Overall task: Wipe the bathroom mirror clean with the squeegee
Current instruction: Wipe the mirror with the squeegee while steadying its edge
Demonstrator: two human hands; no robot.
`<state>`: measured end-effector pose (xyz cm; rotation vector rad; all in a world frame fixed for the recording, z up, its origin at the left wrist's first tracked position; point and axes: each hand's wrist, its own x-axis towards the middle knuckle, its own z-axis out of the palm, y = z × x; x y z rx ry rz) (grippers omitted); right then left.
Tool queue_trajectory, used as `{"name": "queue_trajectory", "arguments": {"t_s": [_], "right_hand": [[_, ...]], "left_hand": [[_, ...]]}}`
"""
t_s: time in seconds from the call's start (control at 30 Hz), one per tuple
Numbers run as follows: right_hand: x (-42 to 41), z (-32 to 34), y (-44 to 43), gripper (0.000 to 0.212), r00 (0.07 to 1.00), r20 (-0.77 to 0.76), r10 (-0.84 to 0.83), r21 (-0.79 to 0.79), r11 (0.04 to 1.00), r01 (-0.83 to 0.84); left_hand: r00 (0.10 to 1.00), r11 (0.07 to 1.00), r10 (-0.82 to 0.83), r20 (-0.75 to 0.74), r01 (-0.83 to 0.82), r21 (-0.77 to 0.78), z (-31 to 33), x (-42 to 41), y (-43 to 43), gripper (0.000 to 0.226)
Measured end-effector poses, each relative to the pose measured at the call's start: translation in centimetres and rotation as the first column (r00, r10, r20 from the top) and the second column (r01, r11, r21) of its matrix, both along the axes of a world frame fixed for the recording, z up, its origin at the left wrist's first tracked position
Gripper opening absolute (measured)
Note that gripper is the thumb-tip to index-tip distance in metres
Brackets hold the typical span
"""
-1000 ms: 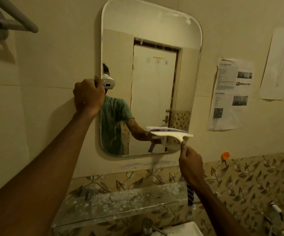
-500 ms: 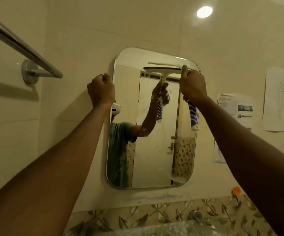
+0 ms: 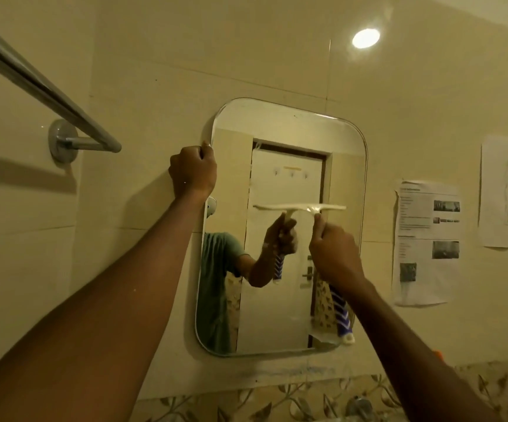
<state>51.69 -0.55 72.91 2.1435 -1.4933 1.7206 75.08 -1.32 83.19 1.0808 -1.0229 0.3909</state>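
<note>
A rounded rectangular mirror [image 3: 292, 135] hangs on the beige tiled wall. My left hand [image 3: 193, 172] grips its upper left edge in a fist. My right hand [image 3: 335, 254] is closed around the blue-and-white striped handle of the squeegee [image 3: 323, 207]. The squeegee's white blade lies flat and horizontal against the glass at about mid-height, on the right half. The handle's lower end [image 3: 342, 315] sticks out below my wrist. The mirror reflects a person in a green shirt and a white door.
A chrome towel rail [image 3: 42, 95] juts out from the wall at upper left. Printed papers [image 3: 426, 242] are taped to the wall right of the mirror. A leaf-patterned tile band [image 3: 277, 403] runs below. A round ceiling light [image 3: 365, 38] reflects in the tiles.
My right hand has pulled the squeegee down from the mirror's top edge to about mid-height. My left hand has kept hold of the mirror's left edge.
</note>
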Motion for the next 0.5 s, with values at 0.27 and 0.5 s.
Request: {"name": "queue_trajectory", "arguments": {"t_s": [0.27, 0.5], "right_hand": [[-1.1, 15.5, 0.3, 0.049, 0.993, 0.109, -0.042, -0.137, 0.989, 0.057], [-1.2, 9.8, 0.2, 0.047, 0.999, 0.021, -0.038, 0.015, 0.999, 0.037]], "left_hand": [[0.996, 0.999, 0.049, 0.076, -0.05, 0.008, -0.2, 0.1, 0.0, 0.04], [0.998, 0.999, 0.039, 0.056, -0.039, 0.01, -0.2, 0.3, -0.3, 0.043]]}}
